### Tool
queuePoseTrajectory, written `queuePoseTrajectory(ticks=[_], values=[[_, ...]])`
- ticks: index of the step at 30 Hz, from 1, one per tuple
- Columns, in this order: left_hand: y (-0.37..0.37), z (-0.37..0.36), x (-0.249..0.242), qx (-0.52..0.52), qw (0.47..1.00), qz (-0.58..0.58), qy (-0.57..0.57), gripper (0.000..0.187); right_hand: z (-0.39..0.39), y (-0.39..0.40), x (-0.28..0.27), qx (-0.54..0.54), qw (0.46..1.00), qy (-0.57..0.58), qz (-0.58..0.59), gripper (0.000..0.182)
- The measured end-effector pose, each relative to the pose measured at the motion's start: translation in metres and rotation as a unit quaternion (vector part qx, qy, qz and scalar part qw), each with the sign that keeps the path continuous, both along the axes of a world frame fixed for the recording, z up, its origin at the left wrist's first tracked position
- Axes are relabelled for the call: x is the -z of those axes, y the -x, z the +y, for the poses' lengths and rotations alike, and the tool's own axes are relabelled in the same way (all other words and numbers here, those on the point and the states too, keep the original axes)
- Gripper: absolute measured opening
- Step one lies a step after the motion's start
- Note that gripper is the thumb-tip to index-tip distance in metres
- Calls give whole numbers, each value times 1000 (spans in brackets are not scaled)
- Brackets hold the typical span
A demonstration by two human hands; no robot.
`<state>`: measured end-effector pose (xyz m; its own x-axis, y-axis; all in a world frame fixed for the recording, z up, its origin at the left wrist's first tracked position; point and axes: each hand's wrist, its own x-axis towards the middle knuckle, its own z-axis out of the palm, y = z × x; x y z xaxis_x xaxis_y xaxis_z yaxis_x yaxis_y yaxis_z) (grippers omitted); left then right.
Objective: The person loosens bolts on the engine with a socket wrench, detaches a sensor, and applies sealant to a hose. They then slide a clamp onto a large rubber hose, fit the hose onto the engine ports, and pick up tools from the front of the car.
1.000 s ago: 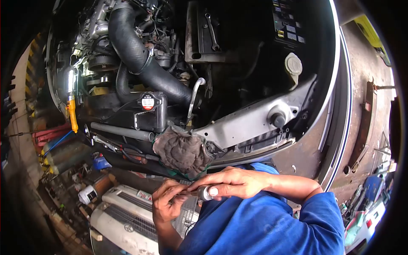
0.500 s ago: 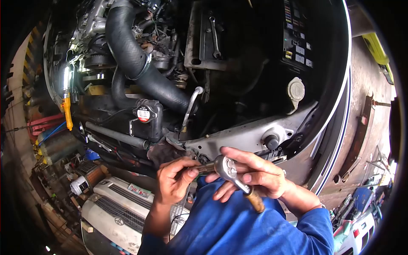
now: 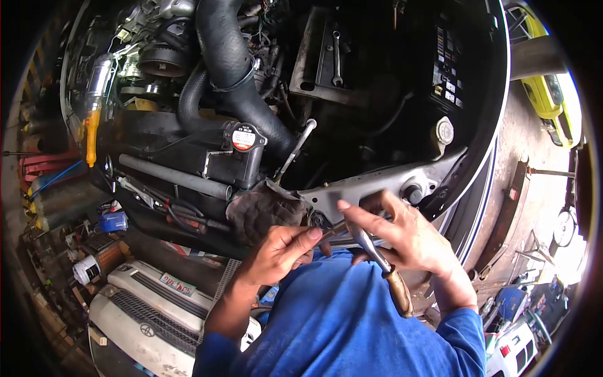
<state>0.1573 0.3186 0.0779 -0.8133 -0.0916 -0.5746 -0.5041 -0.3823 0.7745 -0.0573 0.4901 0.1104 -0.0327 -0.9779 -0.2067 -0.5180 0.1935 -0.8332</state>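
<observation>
A ratchet (image 3: 377,254) with a shiny steel shank and a worn brown grip lies across the front of my blue shirt, its grip pointing down and right. My left hand (image 3: 279,254) is closed, thumb and fingers pinching a slim metal piece (image 3: 331,233), perhaps a socket or extension, at the ratchet's head end. Around the head and neck of the ratchet is my right hand (image 3: 414,235), loosely curled, its index finger stretched out and slightly blurred. Those fingers partly hide the head. Just beyond my hands lies a crumpled dark rag (image 3: 260,213) on the car's front edge.
Ahead is an open engine bay with a thick black hose (image 3: 229,56), a radiator cap (image 3: 244,139) and a combination wrench (image 3: 337,60). A work lamp with an orange handle (image 3: 92,135) hangs left. A white front grille panel (image 3: 151,314) lies low left.
The view has shifted, so the engine bay sits further right. My right hand has turned and lifted its fingers around the ratchet's head. The left hand keeps its pinch.
</observation>
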Motion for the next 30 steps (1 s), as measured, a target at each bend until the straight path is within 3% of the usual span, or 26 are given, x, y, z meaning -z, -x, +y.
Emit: queuePoseTrajectory(ticks=[2,4,6,9,10,12,14,16,18,21,24,25,30], values=[[-2,7,0,60,992,-8,108,47,-8,-9,13,-22,967,197,161,68],[-4,15,-3,67,982,15,175,36,-5,-15,28,-123,946,232,191,55],[-4,15,-2,102,961,22,257,28,0,-10,26,-159,948,193,198,49],[10,12,-13,-22,906,125,404,14,-4,-1,37,-86,956,230,161,33],[11,1,-13,-39,869,150,470,15,-5,7,42,-44,975,191,106,27],[9,-14,-11,-118,771,84,621,15,-17,35,35,22,989,133,67,25],[1,-25,10,-186,715,44,673,14,-29,56,47,66,985,101,124,25],[-6,-30,38,-203,714,55,667,13,-42,78,65,55,989,40,132,22],[-5,-29,54,-140,614,71,774,13,-57,84,79,99,988,-55,102,16],[-2,-22,64,-127,592,66,793,12,-98,76,100,76,969,-182,148,18],[-4,-23,68,-130,596,67,790,13,-129,62,112,50,959,-229,158,20],[-4,-22,68,-131,596,67,789,13,-140,59,126,36,947,-287,138,21],[-5,-24,71,-134,600,71,786,13,-153,49,134,107,943,-316,-3,25]])
